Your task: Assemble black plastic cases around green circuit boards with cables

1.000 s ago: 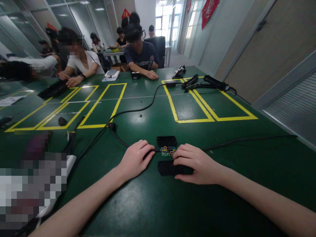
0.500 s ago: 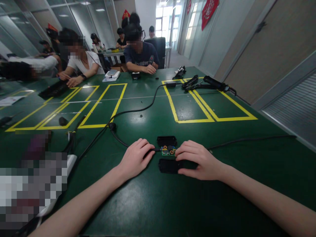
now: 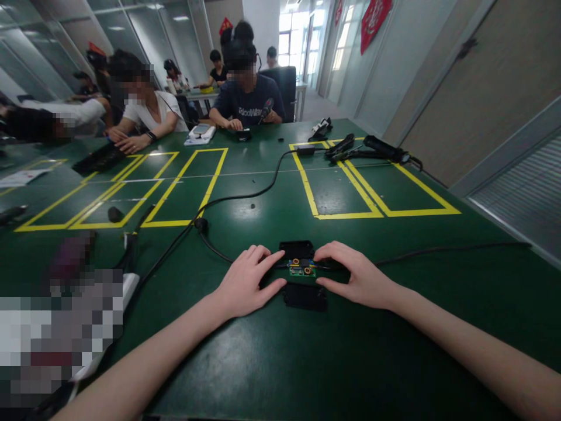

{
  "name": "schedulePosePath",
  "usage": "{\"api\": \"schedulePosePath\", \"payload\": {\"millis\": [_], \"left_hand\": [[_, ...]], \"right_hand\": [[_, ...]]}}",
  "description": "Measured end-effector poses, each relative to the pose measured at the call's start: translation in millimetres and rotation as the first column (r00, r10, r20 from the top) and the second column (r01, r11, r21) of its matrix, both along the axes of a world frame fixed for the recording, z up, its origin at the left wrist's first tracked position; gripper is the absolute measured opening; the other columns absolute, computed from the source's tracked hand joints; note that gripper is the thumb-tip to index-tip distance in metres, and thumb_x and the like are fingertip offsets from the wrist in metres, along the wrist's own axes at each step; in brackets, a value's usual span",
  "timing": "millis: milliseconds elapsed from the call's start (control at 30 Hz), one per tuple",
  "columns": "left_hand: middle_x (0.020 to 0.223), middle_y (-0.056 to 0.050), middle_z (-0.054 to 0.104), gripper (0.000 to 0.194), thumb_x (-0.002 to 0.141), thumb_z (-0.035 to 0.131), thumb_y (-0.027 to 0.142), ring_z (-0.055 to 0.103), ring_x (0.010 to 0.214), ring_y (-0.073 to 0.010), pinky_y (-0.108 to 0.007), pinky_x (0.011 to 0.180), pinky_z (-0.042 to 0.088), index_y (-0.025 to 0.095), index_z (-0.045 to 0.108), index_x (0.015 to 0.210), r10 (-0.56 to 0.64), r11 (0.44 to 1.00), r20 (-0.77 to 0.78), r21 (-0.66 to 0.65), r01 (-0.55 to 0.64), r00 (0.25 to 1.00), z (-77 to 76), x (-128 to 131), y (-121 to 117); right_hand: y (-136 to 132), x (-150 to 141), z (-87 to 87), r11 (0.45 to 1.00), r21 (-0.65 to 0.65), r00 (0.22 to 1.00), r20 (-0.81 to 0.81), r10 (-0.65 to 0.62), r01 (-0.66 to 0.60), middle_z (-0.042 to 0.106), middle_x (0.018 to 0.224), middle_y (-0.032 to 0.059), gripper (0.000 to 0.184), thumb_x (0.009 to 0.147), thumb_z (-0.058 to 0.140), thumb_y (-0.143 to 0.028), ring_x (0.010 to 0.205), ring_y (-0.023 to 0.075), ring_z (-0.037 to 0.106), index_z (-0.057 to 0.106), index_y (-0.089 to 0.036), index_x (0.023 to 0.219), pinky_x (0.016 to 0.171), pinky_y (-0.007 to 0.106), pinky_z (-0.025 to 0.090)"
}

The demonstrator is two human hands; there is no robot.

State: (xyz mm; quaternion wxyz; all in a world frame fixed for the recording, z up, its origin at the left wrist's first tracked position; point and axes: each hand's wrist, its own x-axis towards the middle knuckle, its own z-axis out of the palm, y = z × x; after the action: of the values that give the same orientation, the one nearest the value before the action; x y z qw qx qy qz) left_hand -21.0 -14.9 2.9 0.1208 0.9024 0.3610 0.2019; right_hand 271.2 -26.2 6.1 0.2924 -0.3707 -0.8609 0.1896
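Observation:
A small green circuit board (image 3: 302,269) with copper coils lies on the table between my hands, black cables running from both its ends. Behind it rests one black plastic case half (image 3: 297,249); in front of it is the other case half (image 3: 305,297). My left hand (image 3: 252,279) is open at the board's left side, thumb and forefinger spread, fingertips close to the two case halves. To the right, my right hand (image 3: 350,275) is also open, its forefinger by the rear case half and its thumb near the front one. Neither hand holds anything.
A long black cable (image 3: 236,197) crosses the green table (image 3: 245,362) at the left. Yellow tape rectangles (image 3: 348,217) mark the far side, with black tools (image 3: 381,149) on the right ones. People (image 3: 249,93) work across the table. Blurred-out items lie at left.
Both hands have spread their thumbs and forefingers away from the board and its cables. The right hand has left the front case half. Across the table, a person's hand has moved to a black object.

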Motion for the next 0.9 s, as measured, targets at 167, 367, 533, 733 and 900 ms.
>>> {"api": "schedulePosePath", "payload": {"millis": [167,367,533,733,900], "left_hand": [[0.113,-0.011,0.062,0.053,0.102,0.056,0.046,0.059,0.102,-0.0269,-0.046,0.089,0.054,0.022,0.055,0.148,0.005,1.0,-0.001,-0.01,-0.005,1.0,-1.9,-0.4,0.2],[0.115,-0.012,0.061,0.057,0.101,0.058,0.048,0.057,0.103,-0.0283,-0.048,0.09,0.054,0.021,0.053,0.151,0.022,1.0,0.002,-0.011,-0.022,1.0,-2.5,-0.5,1.2],[0.116,-0.012,0.06,0.061,0.1,0.06,0.048,0.055,0.105,-0.0285,-0.049,0.092,0.053,0.021,0.051,0.153,0.024,1.0,0.001,-0.005,-0.024,1.0,-3.0,-0.4,1.8],[0.114,-0.011,0.059,0.063,0.097,0.062,0.048,0.055,0.104,-0.0284,-0.049,0.093,0.053,0.021,0.051,0.153,0.028,1.0,0.0,-0.014,-0.028,1.0,-1.9,0.7,2.0],[0.114,-0.012,0.059,0.064,0.098,0.061,0.05,0.055,0.102,-0.0282,-0.049,0.092,0.053,0.019,0.052,0.153,0.023,1.0,0.004,-0.018,-0.023,1.0,-0.6,0.4,2.1]], "right_hand": [[1.0,0.4,-1.1,1.0,0.008,1.0,-0.011,0.019,-0.019,0.072,0.11,0.0102,0.029,0.086,0.075,-0.025,0.103,0.0272,0.069,0.061,-0.023,0.111,0.086,0.043,0.06],[-0.1,2.0,-2.0,1.0,0.021,1.0,0.009,-0.016,0.016,0.068,0.124,0.0133,0.033,0.085,0.077,-0.03,0.115,0.0301,0.067,0.061,-0.023,0.112,0.095,0.048,0.058],[0.1,3.4,-2.1,0.999,0.027,0.998,0.047,-0.03,0.029,0.065,0.134,0.0152,0.038,0.084,0.079,-0.033,0.124,0.0335,0.063,0.06,-0.023,0.116,0.1,0.054,0.056],[1.3,1.9,-3.3,0.999,0.02,0.998,0.046,-0.045,0.044,0.066,0.133,0.0152,0.036,0.086,0.077,-0.031,0.124,0.0333,0.064,0.06,-0.023,0.117,0.101,0.055,0.055],[2.0,1.7,-4.0,0.999,0.025,0.998,0.046,-0.043,0.042,0.067,0.133,0.0149,0.035,0.089,0.074,-0.031,0.123,0.0326,0.065,0.061,-0.023,0.121,0.101,0.055,0.055]]}}
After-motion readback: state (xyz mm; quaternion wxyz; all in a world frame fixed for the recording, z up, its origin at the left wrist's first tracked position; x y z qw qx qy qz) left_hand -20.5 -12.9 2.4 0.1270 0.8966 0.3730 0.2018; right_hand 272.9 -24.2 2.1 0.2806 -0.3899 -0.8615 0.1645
